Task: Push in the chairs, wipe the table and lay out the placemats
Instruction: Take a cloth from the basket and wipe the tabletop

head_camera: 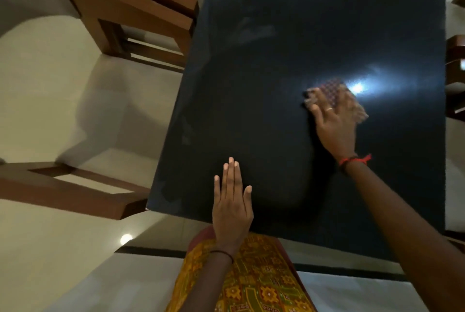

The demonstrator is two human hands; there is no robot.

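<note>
A glossy black table (276, 47) fills the middle of the head view. My right hand (333, 120) lies flat on a checked red-and-blue cloth (333, 89) and presses it onto the table's right half; the cloth is blurred. My left hand (232, 201) rests flat on the near edge of the table with straight fingers and holds nothing. Two brown wooden chairs stand along the table's left side, one at the far end (130, 10) and one nearer me (75, 191). No placemats are in view.
Parts of more wooden chairs (456, 65) show past the table's right edge. The floor (63, 85) is pale glossy tile with a dark strip near my feet. Bright ceiling lights glare on the tabletop beside the cloth.
</note>
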